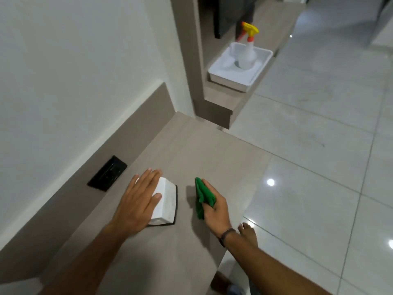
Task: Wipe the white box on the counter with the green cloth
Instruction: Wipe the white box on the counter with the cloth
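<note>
A small white box sits on a thin black base on the grey counter, close to the back wall. My left hand lies flat over the box's top and left side, fingers spread, holding it down. To the right of the box, my right hand is closed on a bunched green cloth. The cloth hangs a short gap away from the box's right side and does not touch it.
A black wall socket sits in the backsplash left of the box. Further back, a white tray on a lower ledge holds a spray bottle with a yellow trigger. Glossy floor tiles lie beyond the counter's right edge.
</note>
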